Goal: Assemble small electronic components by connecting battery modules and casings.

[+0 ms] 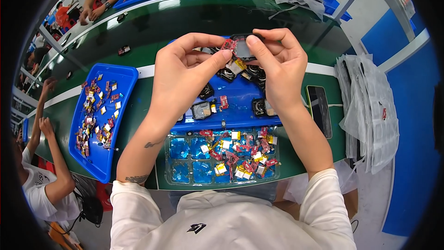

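Above the middle blue tray I hold both hands close together. My left hand pinches a small red circuit board between thumb and fingertips. A black-rimmed casing with a grey face is gripped in my right hand, thumb on its face. Just below them hangs a silver battery with yellow tape; its attachment is hard to make out. Black device casings lie in the tray, one of them an opened casing beside a loose red board.
Nearest me, a clear compartment tray holds red boards and batteries. A blue tray of similar parts stands left, a phone right. Stacked translucent trays are at far right. Co-workers sit left and across a dark green conveyor belt.
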### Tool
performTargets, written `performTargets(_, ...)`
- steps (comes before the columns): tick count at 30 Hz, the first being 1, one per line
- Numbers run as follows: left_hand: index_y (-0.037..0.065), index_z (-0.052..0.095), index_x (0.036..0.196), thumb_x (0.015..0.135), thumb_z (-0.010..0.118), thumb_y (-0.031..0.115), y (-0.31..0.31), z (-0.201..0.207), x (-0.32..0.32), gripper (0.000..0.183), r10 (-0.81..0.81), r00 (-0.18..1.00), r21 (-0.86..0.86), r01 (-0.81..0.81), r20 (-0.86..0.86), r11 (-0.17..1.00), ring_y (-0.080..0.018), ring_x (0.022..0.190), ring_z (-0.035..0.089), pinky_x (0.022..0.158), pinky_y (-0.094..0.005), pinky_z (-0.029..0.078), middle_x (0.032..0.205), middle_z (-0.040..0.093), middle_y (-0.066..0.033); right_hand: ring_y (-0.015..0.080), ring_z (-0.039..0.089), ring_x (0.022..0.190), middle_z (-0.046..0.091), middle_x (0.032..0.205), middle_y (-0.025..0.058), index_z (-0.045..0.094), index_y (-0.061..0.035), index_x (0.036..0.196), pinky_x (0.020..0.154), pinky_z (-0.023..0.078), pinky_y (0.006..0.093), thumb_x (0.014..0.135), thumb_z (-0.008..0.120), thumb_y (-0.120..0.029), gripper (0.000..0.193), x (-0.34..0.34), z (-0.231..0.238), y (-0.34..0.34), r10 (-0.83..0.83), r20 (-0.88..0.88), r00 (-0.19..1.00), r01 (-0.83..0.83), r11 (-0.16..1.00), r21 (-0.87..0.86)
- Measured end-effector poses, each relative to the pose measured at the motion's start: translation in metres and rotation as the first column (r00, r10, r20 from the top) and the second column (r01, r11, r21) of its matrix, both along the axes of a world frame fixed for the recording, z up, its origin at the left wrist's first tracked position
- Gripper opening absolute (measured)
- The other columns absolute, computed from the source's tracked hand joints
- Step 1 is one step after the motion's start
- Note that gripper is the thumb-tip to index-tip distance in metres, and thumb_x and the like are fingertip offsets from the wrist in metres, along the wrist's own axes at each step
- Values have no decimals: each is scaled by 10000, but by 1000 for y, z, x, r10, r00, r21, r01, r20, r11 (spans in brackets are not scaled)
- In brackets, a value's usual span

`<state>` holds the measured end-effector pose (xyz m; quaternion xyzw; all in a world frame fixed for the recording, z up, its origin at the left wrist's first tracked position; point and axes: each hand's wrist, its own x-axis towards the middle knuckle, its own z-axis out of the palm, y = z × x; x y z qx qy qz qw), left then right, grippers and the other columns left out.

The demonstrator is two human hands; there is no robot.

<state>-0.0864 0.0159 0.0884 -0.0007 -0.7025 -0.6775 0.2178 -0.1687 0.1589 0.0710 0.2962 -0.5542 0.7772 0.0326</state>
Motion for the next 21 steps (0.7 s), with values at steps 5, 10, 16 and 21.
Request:
performTargets(5,-20,656,943,834,695,75,-5,-2,0,151,-40,998,-109,46,58,993,-70,769,613,696,-196,489,838,667,-43,76,632,748,661,838,74,599,33,979,676,515,190,830,670,-20,173,0,4,3,125,94,988,-126,992,-4)
performTargets(10,1,665,904,832,704,102,-3,0,4,130,-129,990,-33,131,56,991,-62,727,604,670,-193,476,806,667,-36,68,623,741,649,828,55,614,31,966,663,513,188,813,661,5,162,2,3,0,98,35,995,-100,993,59)
performTargets(16,-18,669,884,811,735,120,-8,-1,-1,169,-129,984,36,125,123,991,-74,717,614,649,-187,477,797,676,-53,81,636,759,660,863,67,614,32,952,670,525,200,808,650,20,149,9,5,3,43,-140,989,-30,995,94)
performTargets(21,-15,668,903,811,739,134,-6,-3,-4,189,-80,996,96,77,33,992,-69,728,615,657,-196,481,805,681,-60,101,653,783,669,872,68,623,31,957,694,533,206,816,659,15,147,11,5,1,121,-106,987,-118,992,34)
